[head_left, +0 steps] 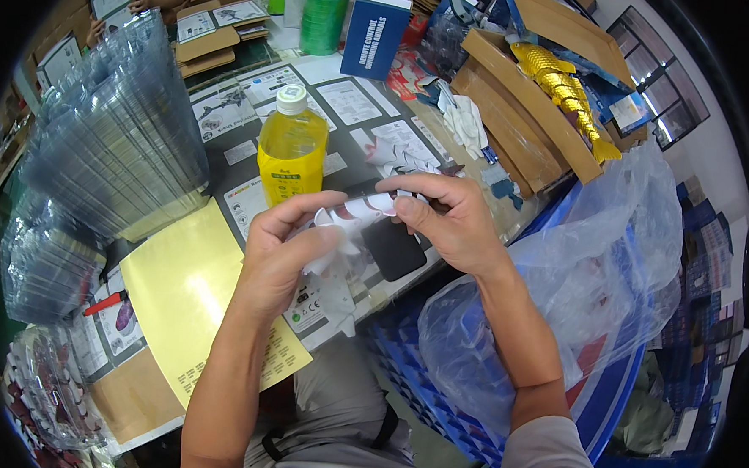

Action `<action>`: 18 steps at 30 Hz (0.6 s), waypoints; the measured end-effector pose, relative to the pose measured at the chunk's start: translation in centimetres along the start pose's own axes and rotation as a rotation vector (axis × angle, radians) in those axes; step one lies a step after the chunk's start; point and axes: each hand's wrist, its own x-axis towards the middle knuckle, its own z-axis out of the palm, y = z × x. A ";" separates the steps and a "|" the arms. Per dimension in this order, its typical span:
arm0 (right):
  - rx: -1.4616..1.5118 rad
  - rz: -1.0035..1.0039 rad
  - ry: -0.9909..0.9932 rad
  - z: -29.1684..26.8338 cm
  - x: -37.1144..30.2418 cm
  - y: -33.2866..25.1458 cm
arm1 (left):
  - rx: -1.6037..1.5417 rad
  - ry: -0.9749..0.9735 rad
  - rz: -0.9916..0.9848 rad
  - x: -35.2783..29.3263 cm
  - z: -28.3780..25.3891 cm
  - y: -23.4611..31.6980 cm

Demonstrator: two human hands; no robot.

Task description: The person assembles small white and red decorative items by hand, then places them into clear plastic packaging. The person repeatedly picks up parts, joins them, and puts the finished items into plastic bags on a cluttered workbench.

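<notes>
Between my two hands is a white, curled, segmented toy fish body (pixel 367 206) with dark markings, held over the near edge of the table. My left hand (pixel 285 242) pinches its left end, thumb and fingers closed. At the other end, my right hand (pixel 453 219) grips it between thumb and forefinger. Under the right hand lies a flat black rounded object (pixel 395 252), its kind unclear. A similar white piece with dark stripes (pixel 400 156) rests just beyond my hands. Behind the left hand stands a bottle of yellow liquid (pixel 293 145) with a white cap.
Clear plastic blister packs (pixel 122 127) are stacked at left, beside a yellow sticker sheet (pixel 186 279) and a red-handled tool (pixel 105 303). A blue box (pixel 375 35) stands behind. At right are a gold toy fish (pixel 560 78) on cardboard boxes and a plastic bag (pixel 576 270) over a blue crate. A person sits far left.
</notes>
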 end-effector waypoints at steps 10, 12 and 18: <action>0.229 0.194 0.000 -0.5 -0.3 -0.1 | 0.119 0.104 0.049 0.3 0.7 -0.6; 0.230 0.194 -0.001 -0.5 -0.3 -0.1 | 0.131 0.107 0.046 0.3 0.7 -0.7; 0.525 0.262 0.048 -0.9 -0.1 0.4 | -0.156 0.057 -0.017 0.6 0.3 -0.6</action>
